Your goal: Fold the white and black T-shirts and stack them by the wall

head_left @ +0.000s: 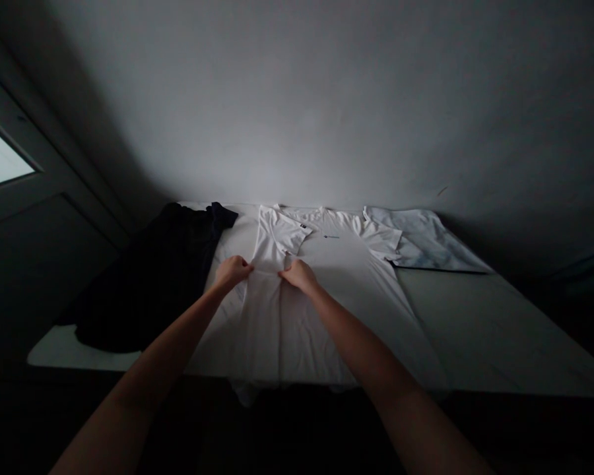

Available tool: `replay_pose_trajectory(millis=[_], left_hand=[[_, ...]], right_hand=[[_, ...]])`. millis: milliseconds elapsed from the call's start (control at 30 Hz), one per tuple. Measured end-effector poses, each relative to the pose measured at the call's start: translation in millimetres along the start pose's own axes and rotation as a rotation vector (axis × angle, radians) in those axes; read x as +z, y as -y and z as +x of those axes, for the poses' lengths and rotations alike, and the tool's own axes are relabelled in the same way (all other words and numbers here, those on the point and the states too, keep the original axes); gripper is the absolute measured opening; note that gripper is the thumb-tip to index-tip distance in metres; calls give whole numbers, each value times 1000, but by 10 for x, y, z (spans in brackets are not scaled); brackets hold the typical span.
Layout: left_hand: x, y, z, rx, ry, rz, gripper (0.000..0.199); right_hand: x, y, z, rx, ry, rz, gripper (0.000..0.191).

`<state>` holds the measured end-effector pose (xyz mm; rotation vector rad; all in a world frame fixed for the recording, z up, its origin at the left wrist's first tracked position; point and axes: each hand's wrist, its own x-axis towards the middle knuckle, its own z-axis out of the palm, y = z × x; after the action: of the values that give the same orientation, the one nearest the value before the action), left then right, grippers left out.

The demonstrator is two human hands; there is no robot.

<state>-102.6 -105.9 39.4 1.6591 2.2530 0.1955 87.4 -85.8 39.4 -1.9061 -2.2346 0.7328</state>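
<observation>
Head view: left grip (234, 270) and right grip (300, 274) pinch white T-shirt (349, 274) overhanging surface (475, 316) near edge; likely light, limp; hold at folds.

Shirt (359, 280) on table (495, 330), garment (161, 277) left, cloth (426, 239) right

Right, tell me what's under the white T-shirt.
The pale tabletop shows on both sides of the white T-shirt, and one sleeve overlaps the gray cloth at picture right. Whatever lies directly beneath the shirt's body is covered and cannot be seen.
</observation>
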Motion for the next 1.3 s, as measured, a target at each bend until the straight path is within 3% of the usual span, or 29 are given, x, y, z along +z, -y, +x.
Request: replay_pose_trajectory(millis=[167, 233, 367, 533, 633, 733, 867, 933, 1033, 1167, 1300], left_hand=[[8, -37, -152, 42, -68, 57, 29], [21, -33, -298, 77, -66, 75, 32], [81, 91, -653, 136, 40, 59, 37], [169, 333, -922, 54, 207, -113, 38], [178, 413, -972, 22, 272, -167, 39], [159, 422, -1032, 83, 238, -74, 35], [155, 366, -1127, 200, -39, 109, 32], [166, 311, -1095, 346, -199, 143, 31], [193, 180, -863, 599, -277, 156, 35], [284, 0, -397, 786, -177, 192, 48], [415, -52, -89, 777, -23, 210, 52]], right_hand=[[-51, 35, -129, 78, -13, 38, 23], [-12, 21, -212, 48, 38, 107, 31], [152, -78, -438, -12, 242, 321, 50], [293, -182, -727, -35, 378, 456, 44], [280, -193, -846, -61, 325, 394, 41], [214, -146, -937, -80, 257, 233, 39], [153, -18, -1066, -85, -11, -47, 18], [184, 32, -1132, -145, -127, -106, 23], [337, 42, -1221, -388, -192, -117, 42], [617, -80, -1367, -729, -111, -160, 75], [747, -261, -1637, -911, 14, -200, 67]])
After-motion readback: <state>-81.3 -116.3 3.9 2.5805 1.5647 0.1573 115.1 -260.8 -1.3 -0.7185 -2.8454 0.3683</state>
